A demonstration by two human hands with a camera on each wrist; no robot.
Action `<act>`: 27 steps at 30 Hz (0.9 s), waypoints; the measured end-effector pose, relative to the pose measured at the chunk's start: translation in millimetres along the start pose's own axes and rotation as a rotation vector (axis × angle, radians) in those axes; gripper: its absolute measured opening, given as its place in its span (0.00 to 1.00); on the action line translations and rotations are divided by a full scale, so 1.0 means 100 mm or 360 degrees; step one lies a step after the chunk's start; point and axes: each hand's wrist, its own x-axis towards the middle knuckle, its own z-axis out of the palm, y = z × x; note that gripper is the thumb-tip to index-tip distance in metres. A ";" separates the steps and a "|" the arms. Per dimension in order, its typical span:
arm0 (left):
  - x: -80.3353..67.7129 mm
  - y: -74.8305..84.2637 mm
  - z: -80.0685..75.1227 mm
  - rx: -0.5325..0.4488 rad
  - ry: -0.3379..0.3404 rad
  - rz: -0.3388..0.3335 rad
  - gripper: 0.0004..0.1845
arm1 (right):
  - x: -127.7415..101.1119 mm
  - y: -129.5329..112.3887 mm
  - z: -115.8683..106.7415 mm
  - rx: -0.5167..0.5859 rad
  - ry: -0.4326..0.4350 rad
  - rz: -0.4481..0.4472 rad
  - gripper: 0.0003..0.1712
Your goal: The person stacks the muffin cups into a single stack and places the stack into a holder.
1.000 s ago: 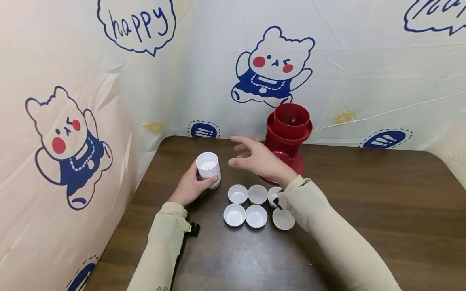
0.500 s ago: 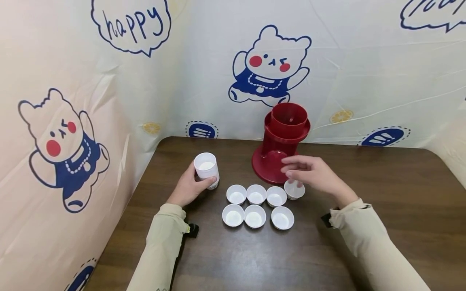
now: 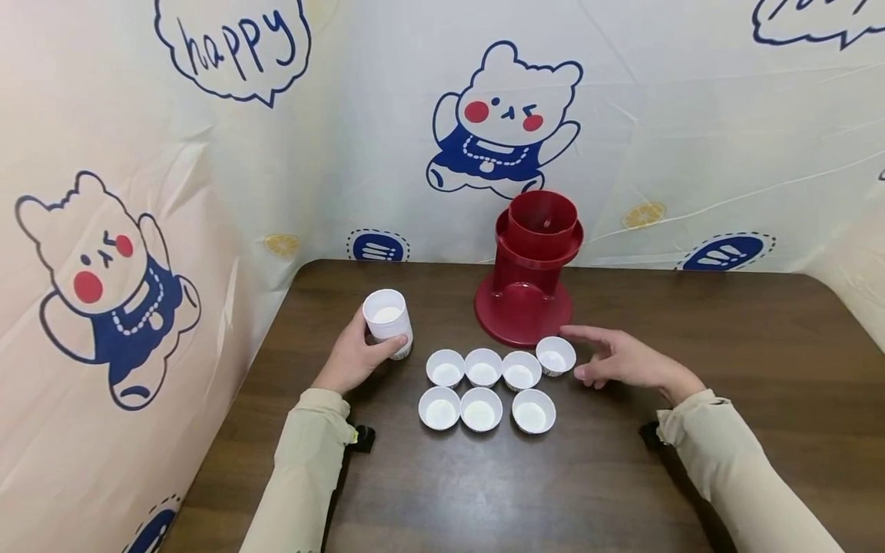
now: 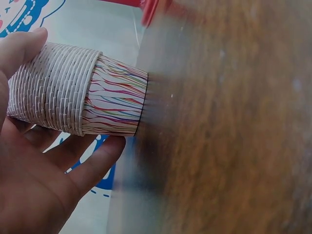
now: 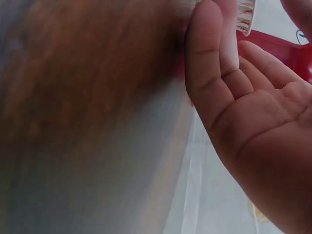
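**Cup stack (image 3: 389, 326) held in the left hand (image 3: 351, 355), seven cups (image 3: 482, 369) set out in two rows**

The nested stack is upright near the bench's (image 3: 477, 499) left edge, toward its far left corner. The left thumb presses one side, the other fingers wrap the opposite side, and one reaches along the bottom cup's striped wall. That opposed grip probably steadies a tall pile that could tip. Whether its base rests on the bench, I cannot tell.

The loose cups stand mouth up on their narrower bases, four toward the far edge and three toward the near edge, likely for steadiness. The last cup of the far row (image 3: 556, 356) sits slightly out of line, just in front of the red stand (image 3: 528, 303) by the far edge.

The right hand (image 3: 632, 366) is beside that cup, on its right-edge side: index finger extended to its rim, thumb apart, other fingers bent, pinching nothing. Contact is unclear. Coming in from this side probably spares the neighbouring cups a knock.
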 end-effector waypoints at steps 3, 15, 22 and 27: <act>0.00 0.00 0.01 0.0005 0.0006 0.0006 0.41 | 0.02 0.01 0.01 -0.0061 -0.0011 -0.0003 0.43; -0.01 0.02 0.01 0.0015 0.0011 0.0003 0.41 | 0.14 -0.02 0.13 -0.0406 0.0112 -0.0020 0.47; -0.02 0.04 0.01 0.0039 0.0015 -0.0013 0.41 | 0.16 -0.05 0.17 -0.0570 0.0218 -0.0071 0.41; -0.02 0.05 0.01 0.0036 0.0007 -0.0019 0.41 | 0.12 -0.10 0.16 -0.0458 0.0265 -0.0065 0.38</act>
